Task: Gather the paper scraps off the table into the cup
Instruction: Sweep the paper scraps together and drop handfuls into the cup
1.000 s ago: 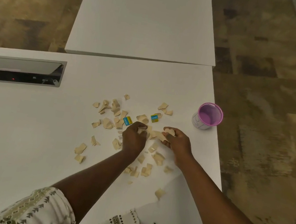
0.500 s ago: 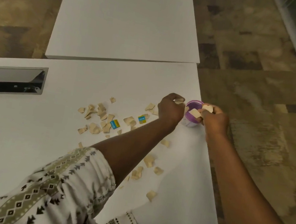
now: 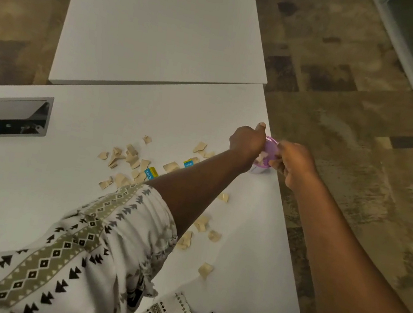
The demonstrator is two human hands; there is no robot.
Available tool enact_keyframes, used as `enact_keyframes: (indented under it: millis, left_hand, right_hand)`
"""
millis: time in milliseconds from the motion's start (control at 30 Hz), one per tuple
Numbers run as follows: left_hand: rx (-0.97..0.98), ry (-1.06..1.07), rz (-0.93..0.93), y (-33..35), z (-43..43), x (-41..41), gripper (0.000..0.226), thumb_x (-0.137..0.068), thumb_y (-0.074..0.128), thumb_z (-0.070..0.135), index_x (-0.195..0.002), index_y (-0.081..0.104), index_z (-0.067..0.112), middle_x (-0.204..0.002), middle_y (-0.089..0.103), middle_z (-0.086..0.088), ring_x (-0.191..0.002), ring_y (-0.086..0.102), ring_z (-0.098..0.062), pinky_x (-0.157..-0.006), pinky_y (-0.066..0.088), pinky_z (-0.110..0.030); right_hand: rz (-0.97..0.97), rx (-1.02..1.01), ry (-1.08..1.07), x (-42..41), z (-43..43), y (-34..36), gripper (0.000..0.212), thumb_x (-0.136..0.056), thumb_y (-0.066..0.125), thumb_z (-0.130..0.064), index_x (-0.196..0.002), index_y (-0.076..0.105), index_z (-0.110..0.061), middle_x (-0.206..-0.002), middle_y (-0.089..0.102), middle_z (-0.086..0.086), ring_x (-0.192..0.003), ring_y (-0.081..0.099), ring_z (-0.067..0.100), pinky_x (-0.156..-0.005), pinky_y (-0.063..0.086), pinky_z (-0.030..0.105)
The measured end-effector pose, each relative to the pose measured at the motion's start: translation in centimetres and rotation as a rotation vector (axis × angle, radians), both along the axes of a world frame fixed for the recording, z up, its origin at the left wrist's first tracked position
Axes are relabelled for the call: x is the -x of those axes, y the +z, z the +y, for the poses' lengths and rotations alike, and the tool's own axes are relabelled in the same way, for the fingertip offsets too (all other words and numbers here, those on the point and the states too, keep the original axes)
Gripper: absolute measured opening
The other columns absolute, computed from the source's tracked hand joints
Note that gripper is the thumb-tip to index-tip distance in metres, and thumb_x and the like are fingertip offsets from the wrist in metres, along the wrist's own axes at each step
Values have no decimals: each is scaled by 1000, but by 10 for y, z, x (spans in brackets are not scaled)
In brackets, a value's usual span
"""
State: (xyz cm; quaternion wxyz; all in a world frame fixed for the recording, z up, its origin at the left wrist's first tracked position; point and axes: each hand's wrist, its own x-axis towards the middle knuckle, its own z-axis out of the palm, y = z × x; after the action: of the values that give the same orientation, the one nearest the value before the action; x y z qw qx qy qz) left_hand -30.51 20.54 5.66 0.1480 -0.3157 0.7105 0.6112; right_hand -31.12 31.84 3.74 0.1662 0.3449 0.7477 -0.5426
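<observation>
The purple cup (image 3: 269,150) stands near the table's right edge, mostly hidden between my two hands, and pale scraps show inside it. My left hand (image 3: 246,143) is a fist pressed against the cup's left rim, with a pale paper bit sticking out at its top. My right hand (image 3: 293,162) hovers at the cup's right rim with fingers spread and no scrap visible in it. Several beige paper scraps (image 3: 129,156) and two blue-yellow pieces (image 3: 150,173) lie scattered on the white table (image 3: 31,196) left of and below my left arm.
A recessed metal cable box (image 3: 6,114) sits in the table at the left. A second white table (image 3: 161,22) butts up behind. The table's right edge drops to patterned carpet (image 3: 362,154) just past the cup. My patterned sleeve (image 3: 62,255) covers some scraps.
Both hands lifted from the scrap pile and carried scraps right to the cup. The scraps seen in my right hand half a second ago are gone from it, and scraps now lie in the cup.
</observation>
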Motion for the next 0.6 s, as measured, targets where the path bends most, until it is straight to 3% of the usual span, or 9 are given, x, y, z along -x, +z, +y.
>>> enact_keyframes:
  millis: [133,233,400,533,600]
  left_hand:
    - [10,-27,19,3,-10,-8,38,-100,47,44,-79,62,17,-95,71,-8,-88,69,-27,-88,60,-45]
    - [23,-57,32,8,-25,-25,34,-97,54,42,-79,64,16,-95,72,-9,-84,70,-27,-81,62,-43]
    - [16,-23,-7,0,-64,-79,46,-91,58,40,-98,66,-4,-98,71,-21,-76,65,-30,-78,60,-47]
    - [35,-11,-46,-19,-98,-134,36,-90,57,41,-86,63,5,-88,70,-10,-76,66,-29,-84,58,-49]
    - [50,35,-84,-30,-115,-159,34,-91,59,40,-90,66,7,-92,72,-10,-83,70,-32,-85,58,-48]
  right_hand:
    - [71,-12,19,-11,-5,11,24,-92,57,-27,-109,67,-12,-94,68,9,-76,62,18,-72,54,31]
    - [127,44,60,-30,-12,11,29,-89,60,-30,-114,67,-16,-97,73,7,-80,69,19,-78,60,34]
    - [91,44,263,-83,-30,-3,24,-91,64,-31,-107,69,-13,-98,71,9,-79,69,21,-74,61,33]
    - [4,-94,477,-127,-42,-31,32,-85,64,-39,-108,69,-17,-108,71,3,-97,68,25,-91,56,44]
    - [-19,-244,595,-143,-47,-44,39,-87,64,-38,-119,66,-16,-117,68,7,-108,64,29,-98,51,40]
